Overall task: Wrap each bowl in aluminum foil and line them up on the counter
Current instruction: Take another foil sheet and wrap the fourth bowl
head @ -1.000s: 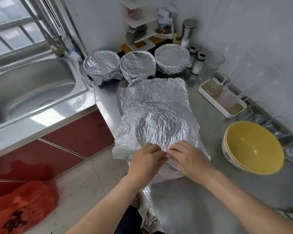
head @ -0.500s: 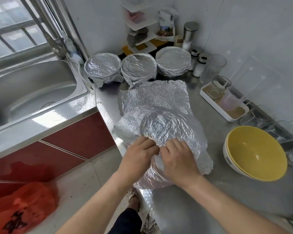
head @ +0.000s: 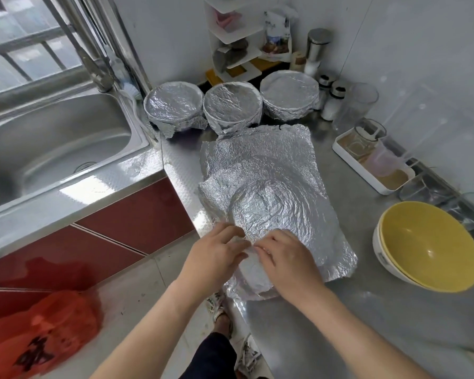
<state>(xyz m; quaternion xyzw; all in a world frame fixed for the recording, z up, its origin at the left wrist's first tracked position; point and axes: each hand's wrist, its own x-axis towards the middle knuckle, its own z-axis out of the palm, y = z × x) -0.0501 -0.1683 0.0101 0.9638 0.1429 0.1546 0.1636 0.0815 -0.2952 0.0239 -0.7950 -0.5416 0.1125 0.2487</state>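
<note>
Head view, foil sheet: the crumpled foil sheet (head: 271, 170) lies spread on the steel tabletop (head: 340, 310), draped over a covered bowl (head: 266, 214) whose round rim shows through it.
Bowl and grips: the bowl's near edge sits directly under both grips, at the front edge of the tabletop.
Left grip: the left grip (head: 216, 258) has its fingers curled and pinches the foil at the bowl's near rim.
Right grip: the right grip (head: 288, 263) is just beside the left, fingertips almost meeting, fingers bent and pressing the foil down over the same rim.
Wrapped bowls: three wrapped bowls (head: 231, 106) stand in a row at the back, close together.
Yellow bowl: a stacked yellow bowl (head: 427, 244) sits unwrapped to the right, apart from the foil.
Sink: the sink (head: 52, 149) is on the left.
</note>
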